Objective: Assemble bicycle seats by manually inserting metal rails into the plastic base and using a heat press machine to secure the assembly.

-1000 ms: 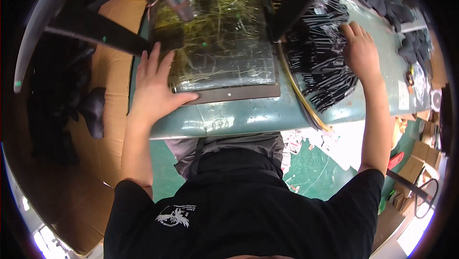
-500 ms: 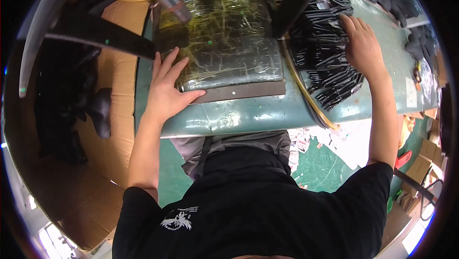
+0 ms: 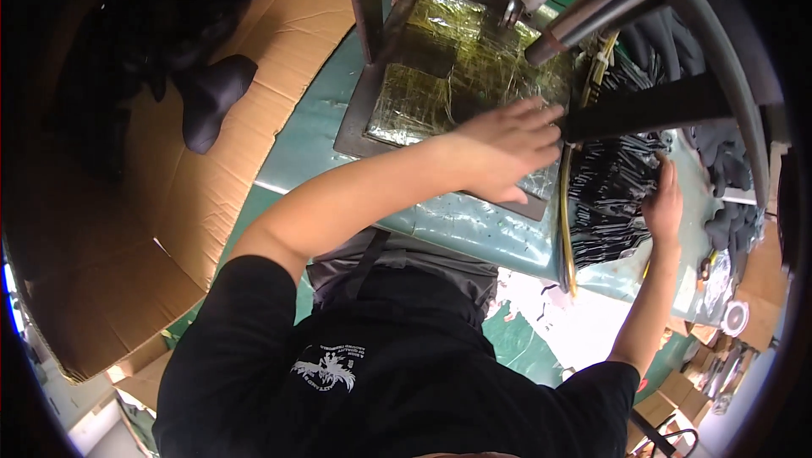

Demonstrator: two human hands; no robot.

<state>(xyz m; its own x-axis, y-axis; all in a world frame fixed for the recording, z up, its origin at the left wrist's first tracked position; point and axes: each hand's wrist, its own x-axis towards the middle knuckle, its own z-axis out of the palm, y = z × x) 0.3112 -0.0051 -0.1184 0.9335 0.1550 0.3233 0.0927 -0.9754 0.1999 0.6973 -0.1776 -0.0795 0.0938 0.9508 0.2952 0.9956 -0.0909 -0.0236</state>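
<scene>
A flat board [image 3: 414, 107] covered in shiny, yellowish clear film lies on a dark plate [image 3: 353, 124] on the green table. My left hand [image 3: 512, 149] reaches across the board's right part, fingers spread and slightly blurred, holding nothing; whether it touches the film I cannot tell. To the right is a dense row of thin black strip-like pieces [image 3: 613, 196], overlapping one another. At the right edge of that row is my right hand [image 3: 664, 204], its fingers stretched out along the pieces. Part of its thumb side is hard to make out.
A machine frame with a dark bar [image 3: 651, 111] and a metal cylinder [image 3: 592, 14] stands over the board. A yellowish hose [image 3: 567, 230] runs between board and strips. At left, a large cardboard box [image 3: 245, 137] holds black pieces. More dark pieces [image 3: 732, 230] lie far right.
My left hand has left the board's left edge and crossed to its right part. My right hand stays by the row of black strips, now at its right edge. The whole view has turned.
</scene>
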